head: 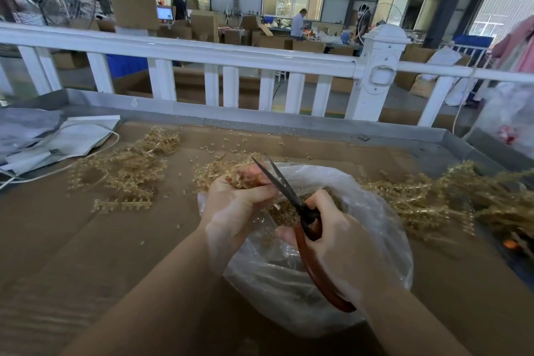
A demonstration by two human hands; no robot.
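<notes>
The clear plastic bag [289, 306] lay on the cardboard-covered worktop [86, 254], closest to the person, with its mouth open and small golden bits inside. Over the bag's right half, the right grip [341, 243] was curled tight through the red handles of a pair of scissors [284, 185]. The dark blades were parted only a little at the tips and pointed away across the bag's far edge. Over the bag's left rim, the left grip [234, 196] was closed round a bunch of golden sprigs [219, 170], with the thumb pressed along it just beside the blades.

Right of the bag lay a long heap of golden sprigs [433, 196], touching its side. To the left of the bag and well apart from it lay a looser pile of sprigs [124, 173], with cut crumbs scattered beyond the bag. Farther left of the bag lay grey sheets [57, 141] and a white cord [95, 150]. Behind the bag, past the worktop's metal rim, stood a white fence [231, 58], and beyond it were cardboard boxes [202, 26].
</notes>
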